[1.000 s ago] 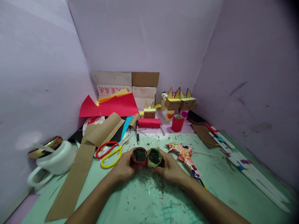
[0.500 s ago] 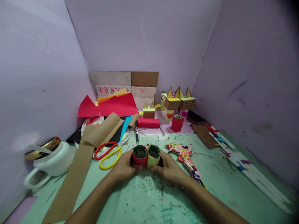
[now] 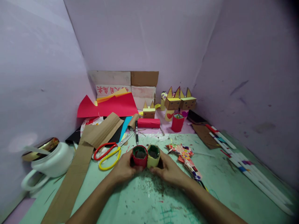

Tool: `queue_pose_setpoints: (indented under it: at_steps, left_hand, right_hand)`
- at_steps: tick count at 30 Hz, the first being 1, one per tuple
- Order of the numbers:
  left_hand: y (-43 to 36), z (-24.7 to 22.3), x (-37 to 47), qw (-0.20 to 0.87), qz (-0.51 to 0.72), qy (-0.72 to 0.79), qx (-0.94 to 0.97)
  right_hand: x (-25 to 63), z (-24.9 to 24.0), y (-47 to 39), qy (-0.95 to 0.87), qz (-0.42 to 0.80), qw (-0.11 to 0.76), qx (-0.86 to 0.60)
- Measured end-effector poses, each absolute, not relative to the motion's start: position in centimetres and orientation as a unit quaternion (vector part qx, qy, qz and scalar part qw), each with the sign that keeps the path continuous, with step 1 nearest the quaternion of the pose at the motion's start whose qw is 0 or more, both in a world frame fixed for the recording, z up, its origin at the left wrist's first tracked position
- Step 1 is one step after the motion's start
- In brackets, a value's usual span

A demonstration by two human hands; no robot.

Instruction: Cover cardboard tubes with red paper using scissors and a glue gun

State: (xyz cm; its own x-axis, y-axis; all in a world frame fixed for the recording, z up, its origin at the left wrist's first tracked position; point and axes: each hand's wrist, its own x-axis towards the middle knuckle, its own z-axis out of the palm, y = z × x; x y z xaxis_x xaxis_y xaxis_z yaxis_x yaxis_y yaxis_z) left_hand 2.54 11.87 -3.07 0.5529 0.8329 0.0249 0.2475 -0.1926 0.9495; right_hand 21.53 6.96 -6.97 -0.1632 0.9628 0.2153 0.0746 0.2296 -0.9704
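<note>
My left hand (image 3: 126, 168) is wrapped round a red paper tube (image 3: 140, 158), its open end facing up. In my right hand (image 3: 169, 168) is a pale yellow paper tube (image 3: 153, 159), dark green inside. The two tubes stand upright side by side, touching, at the middle of the green table (image 3: 144, 202). Just beyond them lies a black pen (image 3: 136, 133). Scissors (image 3: 114, 151) with one red and one yellow handle lie open to the left. Right of my right hand is a glue gun (image 3: 187, 158) covered in colourful patterned scraps.
A long cardboard strip (image 3: 72, 183) and a white pot (image 3: 54, 158) lie left. Behind are red paper (image 3: 109, 105), a red roll (image 3: 148, 123), a red cup (image 3: 177, 123) and cardboard animal figures (image 3: 173, 104). Several white markers (image 3: 259, 180) lie right.
Almost nothing differs. Both hands keep hold of the tubes in the same place, and the view has shifted very slightly.
</note>
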Motion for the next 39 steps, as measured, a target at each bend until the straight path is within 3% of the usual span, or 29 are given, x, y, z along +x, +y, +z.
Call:
queue_pose_setpoints:
  at_steps: [17, 39]
  left_hand:
    - [12.0, -2.8, 2.5, 0.489, 0.299, 0.378, 0.727]
    - [11.6, -2.6, 2.5, 0.522, 0.281, 0.417, 0.689]
  right_hand:
    - [21.4, -6.2, 6.7, -0.568, 0.447, 0.532, -0.441]
    - [21.1, -5.8, 6.5, -0.566, 0.482, 0.512, -0.432]
